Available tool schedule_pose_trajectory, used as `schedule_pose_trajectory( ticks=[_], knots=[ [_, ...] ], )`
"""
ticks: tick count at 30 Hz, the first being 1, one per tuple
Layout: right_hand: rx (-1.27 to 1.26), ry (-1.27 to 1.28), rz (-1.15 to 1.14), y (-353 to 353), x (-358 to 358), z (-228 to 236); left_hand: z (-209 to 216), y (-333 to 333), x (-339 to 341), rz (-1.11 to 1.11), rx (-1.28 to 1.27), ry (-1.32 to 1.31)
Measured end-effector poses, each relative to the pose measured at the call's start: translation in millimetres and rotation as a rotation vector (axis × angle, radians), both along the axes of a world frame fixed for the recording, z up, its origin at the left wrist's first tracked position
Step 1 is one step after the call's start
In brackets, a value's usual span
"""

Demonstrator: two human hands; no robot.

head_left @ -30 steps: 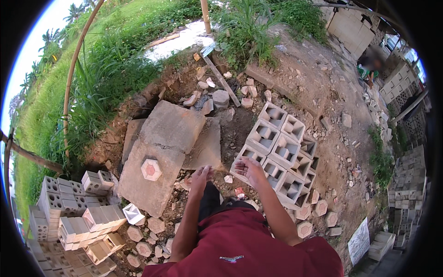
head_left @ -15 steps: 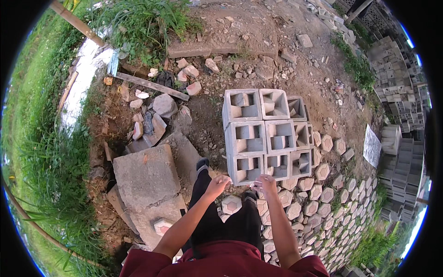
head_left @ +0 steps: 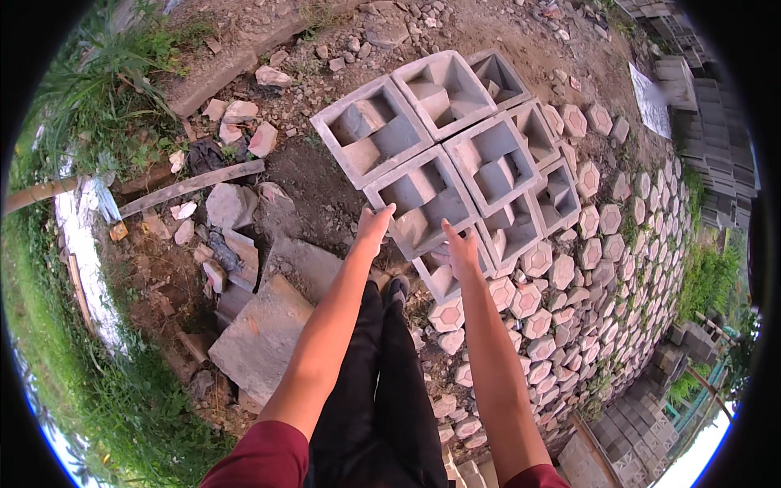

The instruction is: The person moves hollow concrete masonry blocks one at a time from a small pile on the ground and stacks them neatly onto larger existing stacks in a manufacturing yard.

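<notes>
Several grey hollow concrete blocks stand packed together in rows, their open cavities facing up. My left hand [head_left: 374, 227] is closed on the left edge of the middle-row concrete block [head_left: 404, 175], thumb up at its rim and fingers partly hidden. My right hand [head_left: 461, 250] grips the same block's near edge, with a finger over the rim. Below the right hand, the nearest block [head_left: 436, 281] is partly covered by the hand and the middle block. Another block [head_left: 335, 134] sits at the far left corner of the group.
Hexagonal pavers [head_left: 561, 272] cover the ground to the right. On the left lie a large concrete slab [head_left: 259, 337], a wooden plank [head_left: 191, 186] and broken rubble [head_left: 230, 205]. More blocks [head_left: 720, 183] are stacked at the far right. Grass [head_left: 138, 423] borders the left side.
Both hands have reached forward from beside the nearest block to the edges of the middle-row left block. My view has turned and come closer, so the block group looks tilted and larger.
</notes>
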State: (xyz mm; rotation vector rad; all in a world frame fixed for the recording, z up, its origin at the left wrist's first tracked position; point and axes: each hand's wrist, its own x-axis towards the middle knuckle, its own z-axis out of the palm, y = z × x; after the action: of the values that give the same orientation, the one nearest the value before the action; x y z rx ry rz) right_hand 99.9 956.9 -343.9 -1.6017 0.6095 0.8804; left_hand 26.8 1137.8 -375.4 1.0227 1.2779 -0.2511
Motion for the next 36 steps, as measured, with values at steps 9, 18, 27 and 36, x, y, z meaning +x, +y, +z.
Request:
schedule_pose_trajectory(
  ticks=[9,18,27,36],
  knots=[
    [0.030,-0.226,-0.082,12,-20,-28,-36,-12,-13,-0.162,0.652,0.019],
    [0.156,-0.395,-0.224,-46,-90,136,176,-62,-97,-0.174,0.421,-0.435],
    [-0.131,-0.147,-0.009,-137,-189,288,217,-39,-144,-0.590,-0.411,-0.239],
    [-0.146,-0.225,-0.074,-203,-258,427,346,-95,-165,-0.771,-0.528,-0.270]
  ],
)
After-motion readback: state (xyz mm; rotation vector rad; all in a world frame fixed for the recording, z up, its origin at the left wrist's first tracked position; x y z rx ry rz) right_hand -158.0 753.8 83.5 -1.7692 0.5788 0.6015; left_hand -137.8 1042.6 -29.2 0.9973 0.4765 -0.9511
